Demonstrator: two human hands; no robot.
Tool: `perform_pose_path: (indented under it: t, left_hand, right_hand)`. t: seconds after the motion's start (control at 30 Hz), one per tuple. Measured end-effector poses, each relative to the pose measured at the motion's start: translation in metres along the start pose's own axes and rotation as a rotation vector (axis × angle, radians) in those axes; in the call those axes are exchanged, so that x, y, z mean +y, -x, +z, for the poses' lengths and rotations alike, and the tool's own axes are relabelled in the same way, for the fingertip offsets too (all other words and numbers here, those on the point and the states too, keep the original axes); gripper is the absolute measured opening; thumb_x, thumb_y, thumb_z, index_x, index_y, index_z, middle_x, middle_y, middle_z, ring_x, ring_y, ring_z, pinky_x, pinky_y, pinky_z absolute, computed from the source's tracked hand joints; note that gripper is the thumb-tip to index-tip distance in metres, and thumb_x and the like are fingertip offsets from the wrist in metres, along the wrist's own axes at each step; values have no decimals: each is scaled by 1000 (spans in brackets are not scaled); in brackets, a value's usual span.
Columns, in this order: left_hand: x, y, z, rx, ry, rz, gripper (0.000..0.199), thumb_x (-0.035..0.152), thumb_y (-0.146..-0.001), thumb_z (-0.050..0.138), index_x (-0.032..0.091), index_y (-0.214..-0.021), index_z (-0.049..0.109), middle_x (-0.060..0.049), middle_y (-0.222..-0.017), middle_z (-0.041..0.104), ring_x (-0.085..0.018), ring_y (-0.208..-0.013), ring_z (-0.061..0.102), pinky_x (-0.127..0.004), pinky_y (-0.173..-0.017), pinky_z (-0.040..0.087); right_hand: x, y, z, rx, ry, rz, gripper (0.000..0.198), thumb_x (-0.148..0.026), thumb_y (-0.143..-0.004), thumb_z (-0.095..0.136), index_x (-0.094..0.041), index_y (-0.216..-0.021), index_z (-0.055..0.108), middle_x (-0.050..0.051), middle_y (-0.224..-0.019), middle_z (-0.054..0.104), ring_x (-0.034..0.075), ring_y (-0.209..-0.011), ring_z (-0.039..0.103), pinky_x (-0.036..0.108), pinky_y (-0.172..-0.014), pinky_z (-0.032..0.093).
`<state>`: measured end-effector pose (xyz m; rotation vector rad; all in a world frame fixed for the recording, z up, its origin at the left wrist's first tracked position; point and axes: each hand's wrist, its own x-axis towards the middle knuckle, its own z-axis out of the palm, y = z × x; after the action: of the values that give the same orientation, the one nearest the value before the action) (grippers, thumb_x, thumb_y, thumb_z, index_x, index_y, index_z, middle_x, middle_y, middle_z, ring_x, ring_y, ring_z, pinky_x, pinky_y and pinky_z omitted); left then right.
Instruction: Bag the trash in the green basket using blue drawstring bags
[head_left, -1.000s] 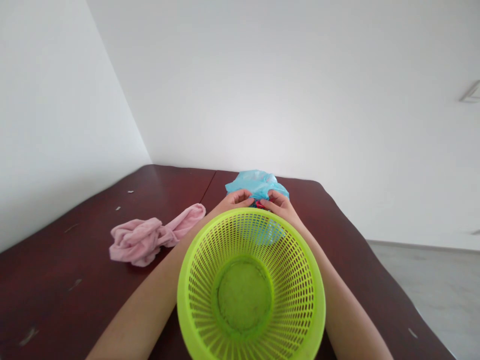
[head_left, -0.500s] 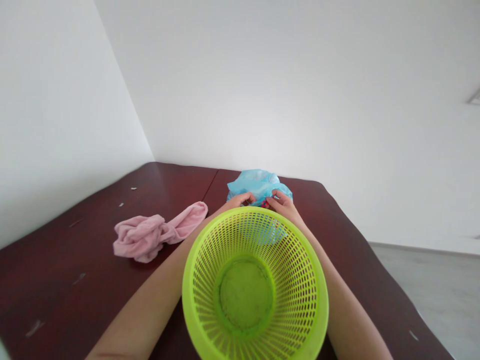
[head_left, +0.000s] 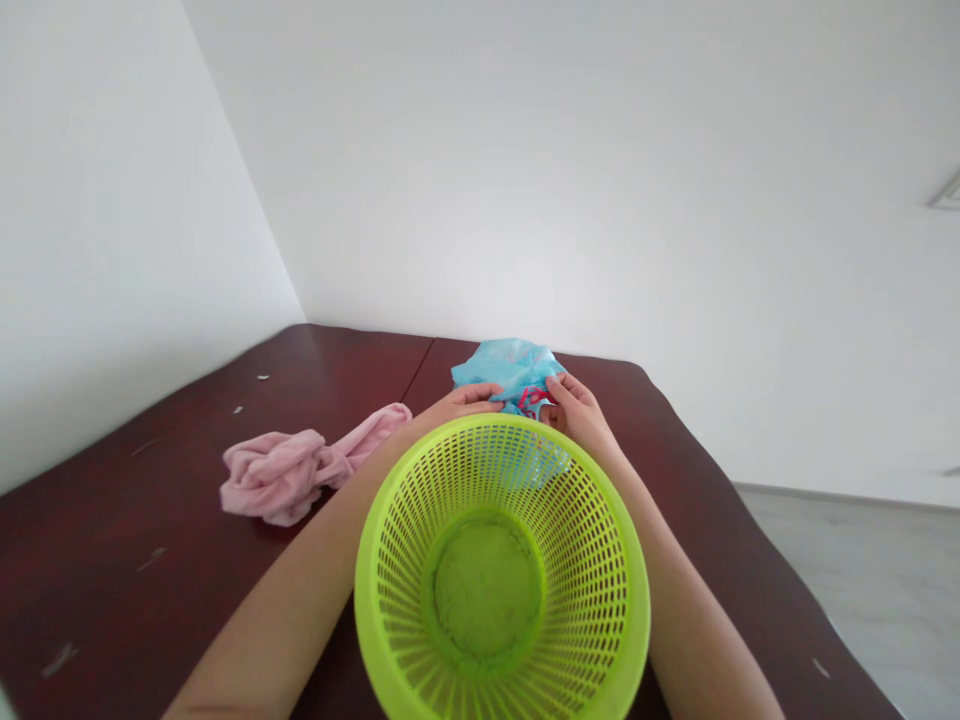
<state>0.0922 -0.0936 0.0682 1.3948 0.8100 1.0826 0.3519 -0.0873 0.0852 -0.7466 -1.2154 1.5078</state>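
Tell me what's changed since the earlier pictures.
The right hand has shifted rightward, away from the left hand, and more of the red strip by the bag shows. Any change of grip is too small to tell. The cloth and basket stayed put.

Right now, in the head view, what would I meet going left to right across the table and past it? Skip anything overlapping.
Pink cloth → left hand → red strip → right hand → floor.
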Motion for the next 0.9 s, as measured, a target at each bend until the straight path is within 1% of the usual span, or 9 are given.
perform_pose_path:
  t: [0.13,0.27,0.33,0.4,0.5,0.63,0.77,0.83,0.9]
  left_hand:
    - [4,2,1,51,40,-12,70,71,-77,108,21,-120,85,-4,-101,84,-18,-79,75,-31,-76,60]
    - [1,-4,-4,137,1,-16,74,76,-77,105,19,-123,89,-2,-88,80,-14,-62,63,-28,-60,48]
    - [-1,-6,-7,180,-28,-2,69,74,-82,102,19,-123,91,1,-78,74,-11,-54,51,-26,-54,36]
    - [-1,-8,-10,230,-55,29,60,69,-86,101,20,-120,93,2,-76,71,-10,-56,48,-26,-54,33]
    - [1,-9,-15,295,-61,72,58,67,-83,105,20,-114,92,-1,-84,76,-13,-67,57,-26,-61,43]
    - [5,-11,-22,370,-11,109,64,75,-83,102,22,-114,84,-2,-89,77,-17,-75,66,-28,-68,54]
    - [11,-11,-27,438,28,172,55,65,-89,101,24,-117,78,-2,-96,78,-18,-82,68,-26,-70,53]
    - [13,-10,-26,447,55,191,51,64,-94,98,25,-119,76,-1,-98,79,-17,-83,68,-26,-70,53]
    - [14,-10,-22,430,83,191,51,65,-96,96,25,-120,75,-1,-99,78,-18,-83,69,-27,-70,55]
  right_hand:
    - [-3,4,4,-4,-44,8,72,-82,-81,102,-33,-105,55,-6,-68,70,17,-52,64,29,-47,48]
    - [-2,2,1,6,-22,5,74,-83,-80,102,-33,-100,52,-12,-54,51,13,-42,44,27,-42,32]
    - [0,0,-1,12,-22,-3,76,-81,-78,104,-33,-96,48,-14,-50,42,12,-41,36,26,-42,25]
    - [2,-2,-1,22,-2,-9,76,-79,-77,106,-33,-95,48,-15,-47,38,11,-40,33,26,-42,22]
    - [2,-3,-1,90,50,-43,76,-79,-72,108,-31,-95,52,-12,-55,57,8,-38,35,25,-39,22]
    - [-18,7,-10,228,217,-74,69,-84,-80,99,-28,-96,61,3,-93,90,6,-37,43,25,-34,18]
    - [-56,27,-24,146,435,-47,62,-83,-91,92,-24,-107,78,12,-96,93,8,-31,42,28,-31,17]
    - [-71,35,-25,192,417,-160,58,-80,-95,90,-24,-108,82,13,-96,93,8,-32,40,28,-32,18]
    - [-77,39,-19,272,388,-324,50,-74,-98,92,-25,-103,81,10,-98,93,9,-38,49,27,-36,27]
